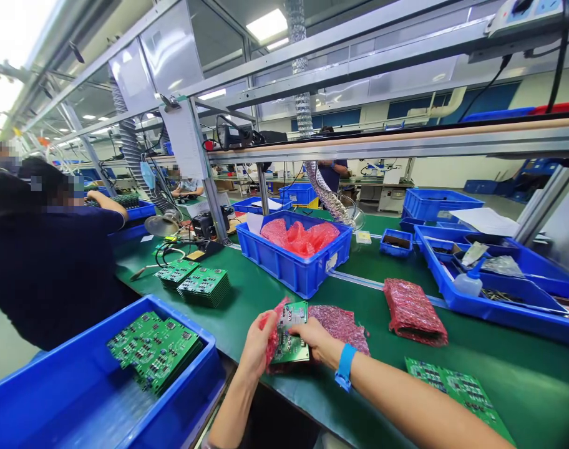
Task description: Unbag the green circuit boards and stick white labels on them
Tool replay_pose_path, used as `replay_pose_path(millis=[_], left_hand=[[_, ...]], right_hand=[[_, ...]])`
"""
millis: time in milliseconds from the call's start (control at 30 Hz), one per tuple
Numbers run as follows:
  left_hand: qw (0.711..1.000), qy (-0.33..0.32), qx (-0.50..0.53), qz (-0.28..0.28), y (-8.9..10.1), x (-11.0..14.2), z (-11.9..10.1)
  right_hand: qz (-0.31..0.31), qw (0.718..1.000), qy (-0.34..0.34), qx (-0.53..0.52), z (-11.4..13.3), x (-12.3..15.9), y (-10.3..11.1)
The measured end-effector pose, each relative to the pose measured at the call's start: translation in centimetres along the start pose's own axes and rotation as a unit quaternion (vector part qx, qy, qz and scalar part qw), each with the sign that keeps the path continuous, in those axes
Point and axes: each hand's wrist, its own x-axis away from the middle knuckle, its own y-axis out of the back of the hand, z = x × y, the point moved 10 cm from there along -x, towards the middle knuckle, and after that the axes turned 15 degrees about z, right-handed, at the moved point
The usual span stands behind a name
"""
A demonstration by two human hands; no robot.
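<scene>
My left hand (257, 345) is closed on a pink bubble wrap bag (272, 342) at the table's front edge. Gripped in my right hand (315, 340), which wears a blue wrist strap (345, 366), is a green circuit board (291, 358); the thumb lies over its face. The board is upright and tilted, with its left side against the pink wrap. Whether it is one board or a stack I cannot tell. Just behind my right hand a flat pink bubble wrap bag (339, 324) lies on the green mat. Farther right sits a plump pink bubble wrap packet (413, 312).
Stacked circuit boards (204, 284) stand at the mat's left. More boards (154, 346) lie in a blue bin (78, 399) at front left, others (457, 390) at right. A blue crate (279, 265) holds pink wrap. A parts tray (490, 312) is at right. A co-worker (50, 262) sits left.
</scene>
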Motion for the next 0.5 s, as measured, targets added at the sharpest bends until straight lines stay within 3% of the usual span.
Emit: replay_pose_path(millis=[133,200,300,400,467,500], left_hand=[[0.997,-0.048,-0.042,-0.047,3.5,0.4,-2.9],[0.993,-0.068,-0.086,-0.037,3.6,1.0,-3.8],[0.978,-0.051,-0.174,0.103,-0.8,2.5,-3.3],[0.937,-0.013,-0.251,0.244,-6.0,4.5,-2.5],[0.923,-0.021,-0.287,0.256,-7.3,4.4,-4.1],[0.924,-0.040,-0.300,0.234,-7.3,3.6,-5.7]], right_hand=[[0.039,0.997,0.048,-0.050,0.9,2.7,1.0],[0.058,0.994,0.060,-0.074,1.0,4.6,1.5],[0.077,0.984,0.075,-0.139,0.8,7.2,1.9],[0.061,0.970,0.101,-0.213,0.7,10.1,3.3],[0.026,0.963,0.112,-0.242,0.7,12.3,5.4],[0.010,0.960,0.112,-0.256,0.6,13.5,6.7]])
